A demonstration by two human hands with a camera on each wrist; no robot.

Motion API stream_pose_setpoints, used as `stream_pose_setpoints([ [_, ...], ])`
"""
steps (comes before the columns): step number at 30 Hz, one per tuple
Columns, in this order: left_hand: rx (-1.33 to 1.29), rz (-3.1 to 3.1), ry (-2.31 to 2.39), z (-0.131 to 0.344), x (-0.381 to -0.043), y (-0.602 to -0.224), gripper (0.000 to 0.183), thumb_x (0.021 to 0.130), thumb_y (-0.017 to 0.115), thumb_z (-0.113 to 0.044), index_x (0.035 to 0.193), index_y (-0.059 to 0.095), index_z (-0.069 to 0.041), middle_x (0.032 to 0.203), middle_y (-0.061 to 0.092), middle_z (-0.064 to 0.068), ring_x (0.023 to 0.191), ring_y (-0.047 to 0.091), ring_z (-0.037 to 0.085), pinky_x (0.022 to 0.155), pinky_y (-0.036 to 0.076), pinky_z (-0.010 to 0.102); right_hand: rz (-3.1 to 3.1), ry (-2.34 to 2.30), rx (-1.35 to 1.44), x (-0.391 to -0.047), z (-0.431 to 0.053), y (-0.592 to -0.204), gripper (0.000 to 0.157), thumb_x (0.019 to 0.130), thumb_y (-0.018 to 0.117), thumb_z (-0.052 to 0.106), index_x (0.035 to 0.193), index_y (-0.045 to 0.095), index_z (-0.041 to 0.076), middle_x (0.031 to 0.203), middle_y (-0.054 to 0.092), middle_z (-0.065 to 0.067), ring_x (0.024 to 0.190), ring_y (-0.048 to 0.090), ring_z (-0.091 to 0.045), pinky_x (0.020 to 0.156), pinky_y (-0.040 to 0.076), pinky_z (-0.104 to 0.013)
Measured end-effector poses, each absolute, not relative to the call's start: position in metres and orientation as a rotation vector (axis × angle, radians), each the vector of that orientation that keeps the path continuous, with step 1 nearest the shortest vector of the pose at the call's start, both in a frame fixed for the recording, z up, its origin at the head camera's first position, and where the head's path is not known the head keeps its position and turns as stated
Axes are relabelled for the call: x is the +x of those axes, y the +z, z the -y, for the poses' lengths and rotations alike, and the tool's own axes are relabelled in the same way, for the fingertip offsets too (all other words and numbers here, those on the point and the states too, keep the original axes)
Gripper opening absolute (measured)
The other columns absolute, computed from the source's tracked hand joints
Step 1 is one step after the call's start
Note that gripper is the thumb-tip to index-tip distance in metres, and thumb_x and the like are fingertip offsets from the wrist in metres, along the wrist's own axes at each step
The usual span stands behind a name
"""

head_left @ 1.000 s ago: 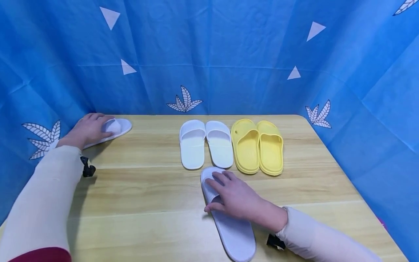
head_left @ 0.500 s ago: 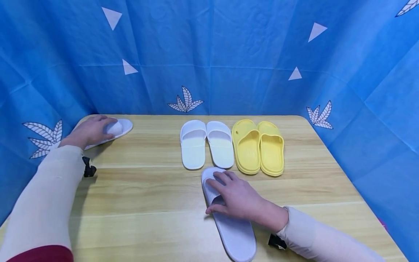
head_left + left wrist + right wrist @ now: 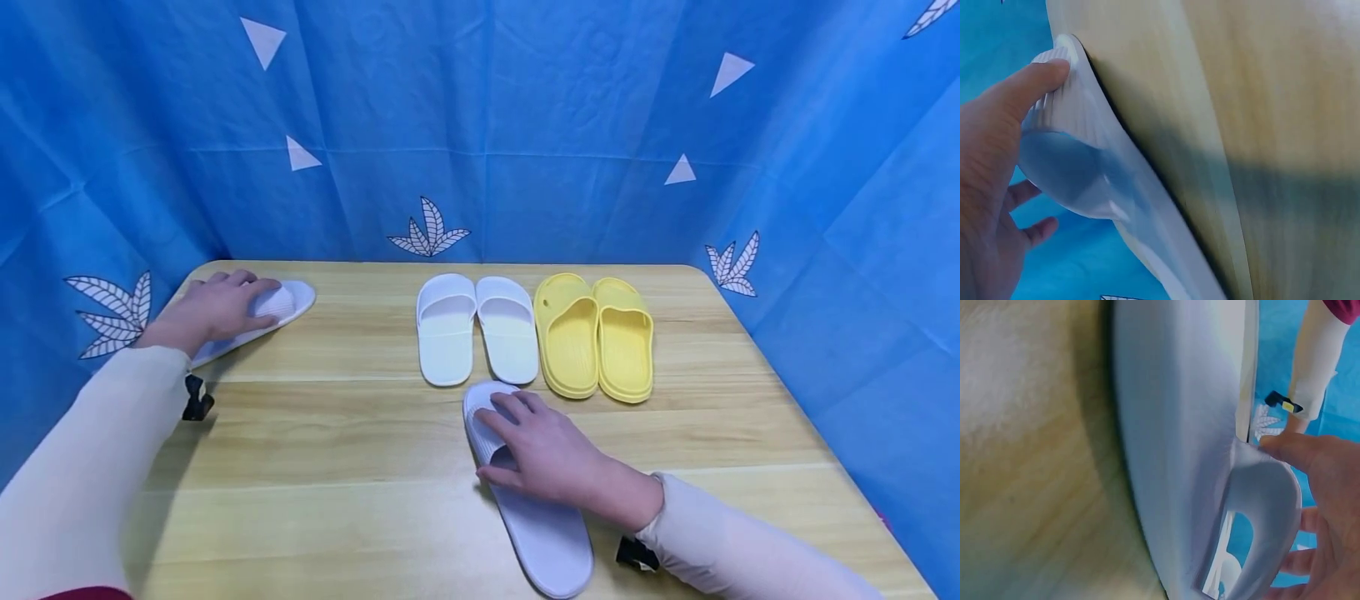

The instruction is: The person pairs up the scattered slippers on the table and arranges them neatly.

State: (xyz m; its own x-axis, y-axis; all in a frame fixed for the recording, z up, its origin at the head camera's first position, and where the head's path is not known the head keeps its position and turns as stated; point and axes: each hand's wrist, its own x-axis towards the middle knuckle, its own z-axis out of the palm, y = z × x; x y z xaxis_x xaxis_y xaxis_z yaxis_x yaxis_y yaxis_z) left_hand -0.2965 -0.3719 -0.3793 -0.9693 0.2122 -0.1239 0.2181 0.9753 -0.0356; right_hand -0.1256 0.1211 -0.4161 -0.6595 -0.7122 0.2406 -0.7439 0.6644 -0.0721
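At the table's far left corner, my left hand (image 3: pixel 213 312) grips a pale grey slide slipper (image 3: pixel 291 302) across its strap. The left wrist view shows the thumb on the ribbed strap (image 3: pixel 1075 112), with other fingers partly behind it. Near the middle front lies a matching grey slipper (image 3: pixel 546 542), toe pointing away and slightly left. My right hand (image 3: pixel 555 462) holds this one over the strap, thumb on the left side and fingers spread toward the toe. In the right wrist view its sole (image 3: pixel 1172 425) runs alongside the hand; some fingertips are hidden.
A pair of white slippers (image 3: pixel 446 346) stands side by side at the back centre. Touching them on the right is a yellow pair (image 3: pixel 570 350). Blue curtain (image 3: pixel 480 108) hangs behind and beside the wooden table (image 3: pixel 322 467). The right slipper's toe nearly meets the white pair.
The left hand and its slipper have shifted slightly right and nearer, and more of the slipper's edge shows. The right hand and its slipper have hardly moved.
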Motion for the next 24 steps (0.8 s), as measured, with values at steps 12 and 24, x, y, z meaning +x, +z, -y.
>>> stream_pose_setpoints([
  [12,0.4,-3.012,-0.02,0.367,-0.287,-0.376,0.082,0.089,0.058,-0.062,0.145,0.041,-0.005,0.14,0.036,0.031,0.123,0.028,0.057,0.092,0.025,0.079,2.754,0.247,1.273,-0.126,-0.129,-0.413,0.071,0.087,0.061,0.061,0.142,0.048,0.019,0.146,0.044,-0.01,0.131,0.043,-0.036,0.104,0.04,-0.048],
  [24,0.513,-2.976,0.283,0.383,-0.288,-0.389,0.076,0.086,0.07,-0.049,0.144,0.046,-0.007,0.148,0.03,0.028,0.132,0.023,0.053,0.1,0.023,0.073,2.792,0.268,1.245,-0.121,-0.13,-0.413,0.07,0.087,0.062,0.062,0.144,0.047,0.025,0.145,0.045,-0.009,0.131,0.042,-0.034,0.101,0.044,-0.047],
])
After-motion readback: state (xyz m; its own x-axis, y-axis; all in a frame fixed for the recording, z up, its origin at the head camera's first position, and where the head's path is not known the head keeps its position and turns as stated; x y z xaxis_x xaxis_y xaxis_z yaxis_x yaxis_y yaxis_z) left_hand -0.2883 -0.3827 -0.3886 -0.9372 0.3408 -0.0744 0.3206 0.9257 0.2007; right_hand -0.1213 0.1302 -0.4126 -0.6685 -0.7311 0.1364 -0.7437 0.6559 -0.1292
